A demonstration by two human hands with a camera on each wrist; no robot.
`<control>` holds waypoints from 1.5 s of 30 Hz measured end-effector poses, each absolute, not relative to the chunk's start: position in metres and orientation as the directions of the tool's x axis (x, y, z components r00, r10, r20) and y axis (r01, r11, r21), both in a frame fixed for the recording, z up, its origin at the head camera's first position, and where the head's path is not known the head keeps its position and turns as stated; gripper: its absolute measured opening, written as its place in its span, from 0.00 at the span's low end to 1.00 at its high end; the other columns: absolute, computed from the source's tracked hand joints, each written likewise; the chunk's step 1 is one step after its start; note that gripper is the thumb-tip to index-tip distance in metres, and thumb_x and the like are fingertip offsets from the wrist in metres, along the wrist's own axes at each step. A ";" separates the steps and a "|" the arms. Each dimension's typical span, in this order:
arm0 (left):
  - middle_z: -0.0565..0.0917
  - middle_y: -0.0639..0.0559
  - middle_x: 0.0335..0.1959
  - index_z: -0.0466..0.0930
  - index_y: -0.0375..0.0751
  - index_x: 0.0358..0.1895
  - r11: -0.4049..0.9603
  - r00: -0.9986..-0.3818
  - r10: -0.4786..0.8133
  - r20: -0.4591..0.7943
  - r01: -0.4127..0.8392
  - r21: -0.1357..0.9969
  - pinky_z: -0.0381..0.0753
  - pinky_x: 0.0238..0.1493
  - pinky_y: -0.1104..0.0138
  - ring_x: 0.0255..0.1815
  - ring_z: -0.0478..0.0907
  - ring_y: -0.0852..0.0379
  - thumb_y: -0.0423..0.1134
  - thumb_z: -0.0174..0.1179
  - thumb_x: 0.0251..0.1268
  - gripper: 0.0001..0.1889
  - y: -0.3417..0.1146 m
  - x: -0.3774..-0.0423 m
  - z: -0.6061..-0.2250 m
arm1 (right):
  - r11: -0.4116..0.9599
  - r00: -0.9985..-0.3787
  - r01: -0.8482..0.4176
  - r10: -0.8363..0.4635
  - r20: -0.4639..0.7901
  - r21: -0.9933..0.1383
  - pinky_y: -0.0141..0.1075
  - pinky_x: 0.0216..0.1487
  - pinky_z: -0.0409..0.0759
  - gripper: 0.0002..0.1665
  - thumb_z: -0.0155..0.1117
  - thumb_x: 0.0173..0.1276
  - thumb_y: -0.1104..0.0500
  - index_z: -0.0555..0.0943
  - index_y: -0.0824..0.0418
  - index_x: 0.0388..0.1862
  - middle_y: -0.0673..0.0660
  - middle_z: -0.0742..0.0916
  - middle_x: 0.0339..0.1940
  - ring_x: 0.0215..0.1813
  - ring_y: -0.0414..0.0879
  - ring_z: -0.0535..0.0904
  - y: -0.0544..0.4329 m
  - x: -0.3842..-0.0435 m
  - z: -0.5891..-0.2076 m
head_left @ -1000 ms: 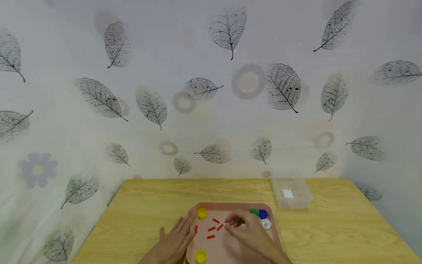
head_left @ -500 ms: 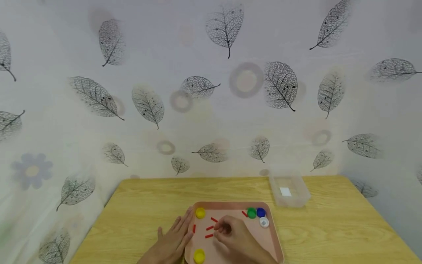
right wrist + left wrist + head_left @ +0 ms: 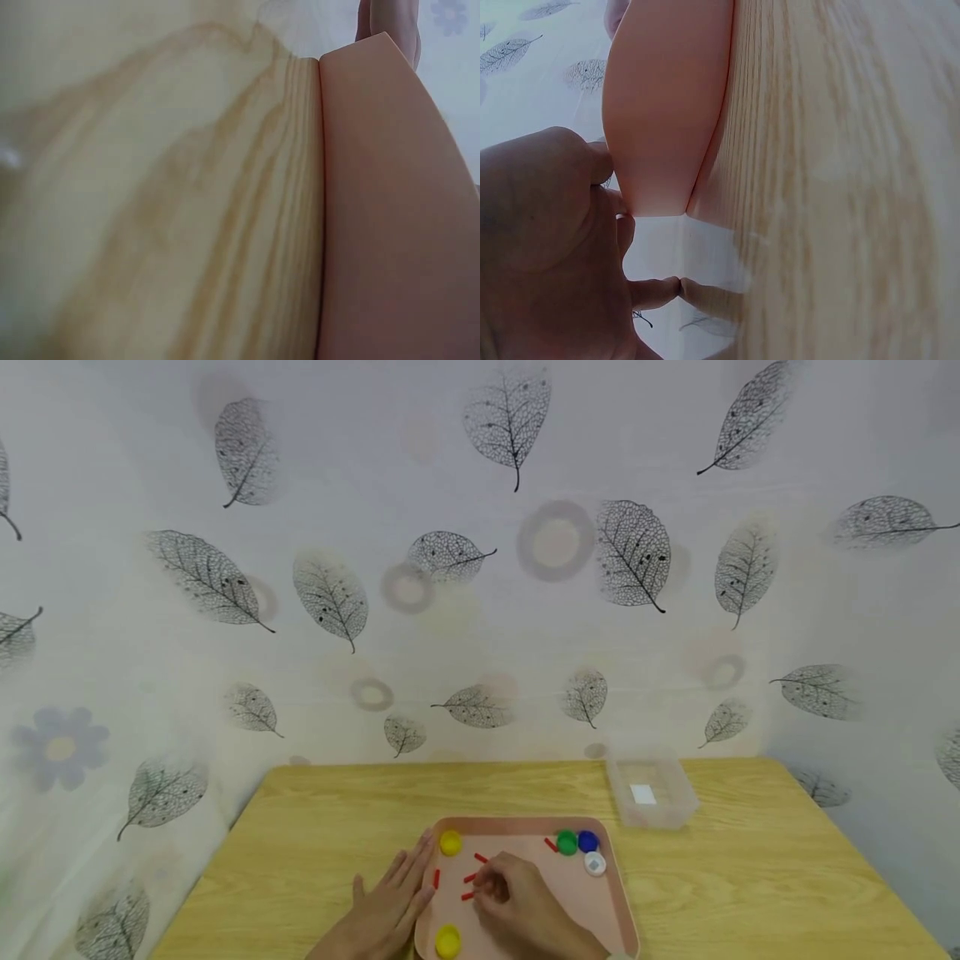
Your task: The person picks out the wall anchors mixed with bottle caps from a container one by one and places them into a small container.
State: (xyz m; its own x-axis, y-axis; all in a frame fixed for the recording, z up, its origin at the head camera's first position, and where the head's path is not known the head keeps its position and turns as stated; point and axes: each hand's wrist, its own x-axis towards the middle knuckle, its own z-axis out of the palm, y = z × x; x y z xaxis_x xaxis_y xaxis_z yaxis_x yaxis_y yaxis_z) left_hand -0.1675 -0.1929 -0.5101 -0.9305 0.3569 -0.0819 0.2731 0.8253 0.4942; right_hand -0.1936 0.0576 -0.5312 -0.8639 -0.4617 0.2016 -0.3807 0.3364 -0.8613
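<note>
A pink tray (image 3: 517,825) holds several short red sticks and round caps in the head view. My left hand (image 3: 382,906) lies along the tray's left edge with its fingers straight. The left wrist view shows that left hand (image 3: 555,240) against the tray's outer wall (image 3: 667,97). Over the middle of the tray, my right hand (image 3: 517,897) has curled fingers. Its fingertips cover the right ends of two red sticks, one being the lower stick (image 3: 467,896); whether they pinch anything is hidden. Another red stick (image 3: 480,858) lies just behind them.
Two yellow caps, one the back cap (image 3: 450,842), sit at the tray's left. Green (image 3: 567,842), blue (image 3: 588,842) and white (image 3: 595,863) caps sit back right, beside a red stick (image 3: 551,844). A clear plastic box (image 3: 652,793) stands behind on the wooden table (image 3: 337,810).
My right hand has moved left and towards me over the sticks, uncovering the stick beside the green cap. One stick seen earlier is now out of sight. The left hand stays put.
</note>
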 end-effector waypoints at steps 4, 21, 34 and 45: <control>0.46 0.59 0.85 0.43 0.57 0.85 0.821 -0.929 0.358 -0.095 0.265 0.506 0.35 0.55 0.14 0.81 0.52 0.37 0.61 0.35 0.84 0.34 -0.193 -0.168 -0.510 | 0.375 -0.864 -0.383 -0.469 0.184 -0.844 0.27 0.34 0.78 0.03 0.72 0.66 0.65 0.86 0.57 0.36 0.44 0.81 0.31 0.32 0.33 0.74 0.056 -0.195 -0.532; 0.45 0.58 0.85 0.43 0.55 0.85 0.805 -0.924 0.371 -0.094 0.270 0.528 0.34 0.54 0.14 0.81 0.53 0.36 0.58 0.36 0.85 0.34 -0.193 -0.167 -0.508 | 0.464 -0.846 -0.407 -0.517 0.133 -0.787 0.27 0.36 0.79 0.04 0.72 0.67 0.62 0.85 0.55 0.33 0.40 0.79 0.30 0.33 0.30 0.74 0.055 -0.194 -0.530; 0.45 0.57 0.85 0.43 0.54 0.85 0.808 -0.923 0.377 -0.076 0.288 0.514 0.35 0.54 0.14 0.80 0.54 0.36 0.58 0.36 0.85 0.33 -0.193 -0.166 -0.509 | 0.479 -0.817 -0.505 -0.533 0.219 -0.719 0.27 0.37 0.79 0.05 0.70 0.67 0.62 0.83 0.54 0.33 0.38 0.78 0.30 0.34 0.29 0.73 0.056 -0.191 -0.531; 0.44 0.56 0.85 0.42 0.54 0.85 0.809 -0.924 0.374 -0.083 0.281 0.517 0.33 0.53 0.14 0.80 0.53 0.35 0.57 0.35 0.86 0.33 -0.193 -0.167 -0.510 | 0.488 -0.847 -0.448 -0.499 0.182 -0.749 0.28 0.39 0.79 0.04 0.70 0.69 0.59 0.83 0.52 0.36 0.38 0.78 0.32 0.35 0.30 0.73 0.061 -0.188 -0.524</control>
State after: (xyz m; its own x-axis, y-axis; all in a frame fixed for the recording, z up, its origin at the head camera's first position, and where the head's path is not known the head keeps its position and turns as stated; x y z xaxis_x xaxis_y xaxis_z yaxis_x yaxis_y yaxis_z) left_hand -0.1672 -0.1932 -0.5098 -0.9237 0.3740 -0.0826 0.2812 0.8086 0.5168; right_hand -0.1882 0.0607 -0.5236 -0.8474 -0.4989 0.1816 -0.4478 0.4879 -0.7493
